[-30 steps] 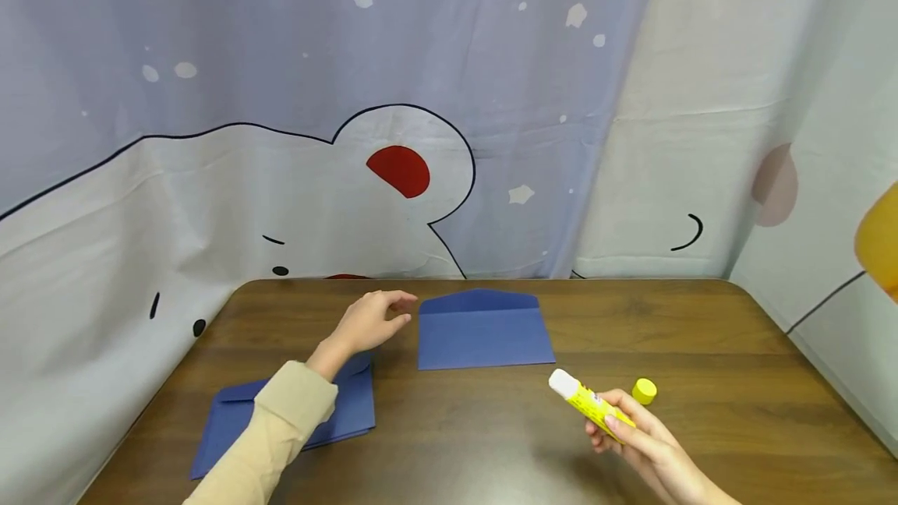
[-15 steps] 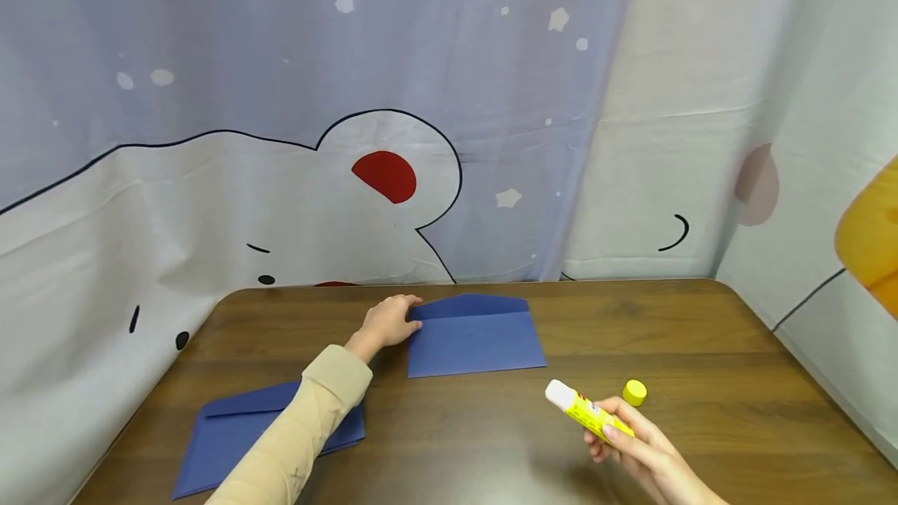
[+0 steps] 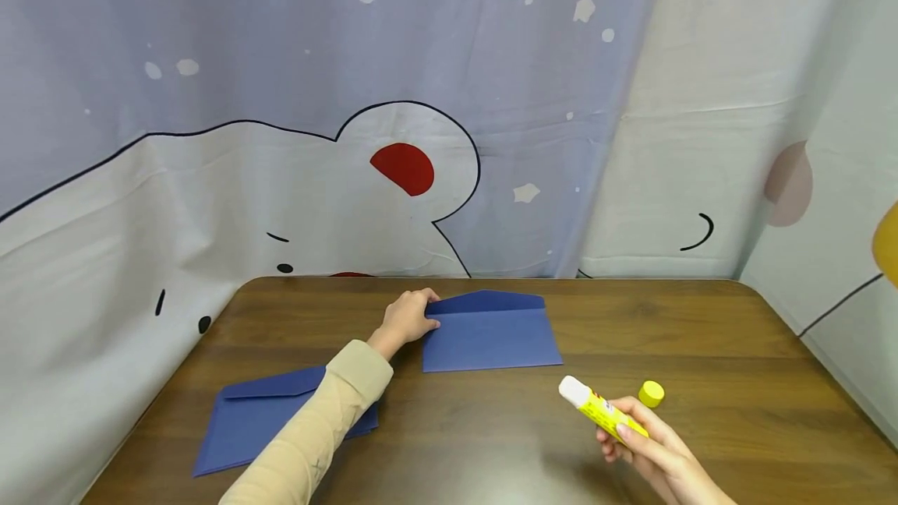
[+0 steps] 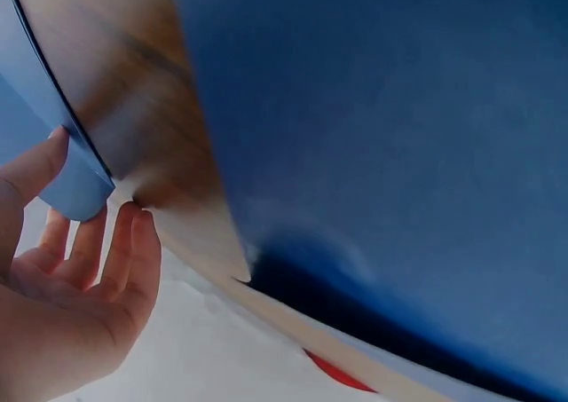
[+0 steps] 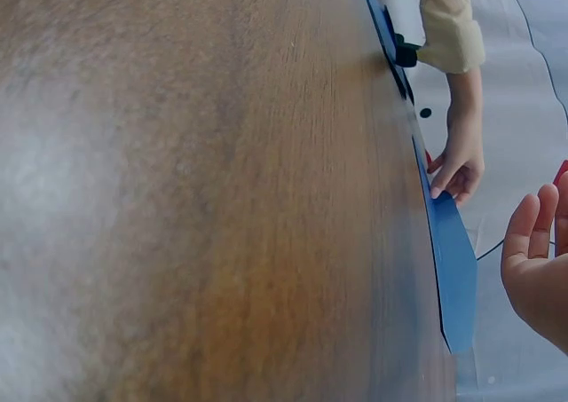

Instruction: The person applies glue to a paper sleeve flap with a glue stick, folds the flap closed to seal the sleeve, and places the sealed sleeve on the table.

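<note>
A blue envelope point(image 3: 491, 337) with its flap unfolded lies at the middle of the table. My left hand point(image 3: 407, 316) grips its left end, thumb on the face and fingers at the edge, as the left wrist view shows with the envelope's end point(image 4: 82, 185). My right hand point(image 3: 662, 450) holds an uncapped yellow glue stick point(image 3: 599, 410), its white tip pointing up and left, above the table right of the envelope. The yellow cap point(image 3: 651, 393) stands just beyond that hand. In the right wrist view the right hand point(image 5: 543, 273) shows only partly, and the glue stick is out of frame.
More blue envelopes point(image 3: 256, 421) lie stacked at the table's left, partly hidden by the left sleeve point(image 3: 309, 427). A large blue surface point(image 4: 382, 136) fills much of the left wrist view. A printed curtain point(image 3: 519, 139) hangs behind the wooden table point(image 3: 456, 443).
My left hand has moved right from above the table to the envelope's left end and taken hold of it. My right hand keeps holding the glue stick in nearly the same place.
</note>
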Action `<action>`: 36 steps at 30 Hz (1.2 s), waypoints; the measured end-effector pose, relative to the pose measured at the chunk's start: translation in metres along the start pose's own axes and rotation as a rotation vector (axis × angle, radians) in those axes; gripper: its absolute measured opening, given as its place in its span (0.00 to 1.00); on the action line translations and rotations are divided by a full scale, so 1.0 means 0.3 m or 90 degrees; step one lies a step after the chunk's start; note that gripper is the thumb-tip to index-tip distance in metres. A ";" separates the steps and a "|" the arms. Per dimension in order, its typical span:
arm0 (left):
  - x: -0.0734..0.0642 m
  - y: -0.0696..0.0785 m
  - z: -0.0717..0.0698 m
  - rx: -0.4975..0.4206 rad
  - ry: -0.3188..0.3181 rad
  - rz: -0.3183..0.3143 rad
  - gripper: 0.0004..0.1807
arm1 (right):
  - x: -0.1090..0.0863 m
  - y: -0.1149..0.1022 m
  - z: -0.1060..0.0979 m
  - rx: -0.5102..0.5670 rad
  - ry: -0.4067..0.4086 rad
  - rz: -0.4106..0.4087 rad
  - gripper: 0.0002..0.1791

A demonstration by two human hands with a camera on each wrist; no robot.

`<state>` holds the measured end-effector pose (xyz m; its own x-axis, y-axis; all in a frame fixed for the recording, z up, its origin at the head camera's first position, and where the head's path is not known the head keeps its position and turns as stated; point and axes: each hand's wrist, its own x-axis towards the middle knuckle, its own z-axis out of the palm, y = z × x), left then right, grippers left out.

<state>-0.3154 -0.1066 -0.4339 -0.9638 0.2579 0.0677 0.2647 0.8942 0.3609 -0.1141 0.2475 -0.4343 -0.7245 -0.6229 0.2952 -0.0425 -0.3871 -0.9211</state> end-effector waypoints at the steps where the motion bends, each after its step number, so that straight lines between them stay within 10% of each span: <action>1: -0.002 0.001 0.000 0.002 0.000 0.000 0.22 | 0.001 0.000 0.000 0.001 -0.002 -0.001 0.26; 23: -0.076 -0.055 -0.078 -0.018 -0.082 0.031 0.37 | 0.016 0.004 0.007 -0.003 0.004 0.023 0.25; 28: -0.134 -0.100 -0.173 -0.042 -0.074 0.025 0.26 | 0.021 0.007 0.007 -0.001 -0.010 -0.003 0.26; 36: -0.303 -0.271 -0.377 -0.042 -0.176 0.058 0.27 | 0.020 0.008 0.013 -0.003 -0.009 -0.007 0.25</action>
<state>-0.2530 -0.2443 -0.3641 -0.8882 0.4344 -0.1494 0.3390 0.8393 0.4250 -0.1159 0.2403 -0.4339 -0.7139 -0.6281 0.3095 -0.0541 -0.3912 -0.9187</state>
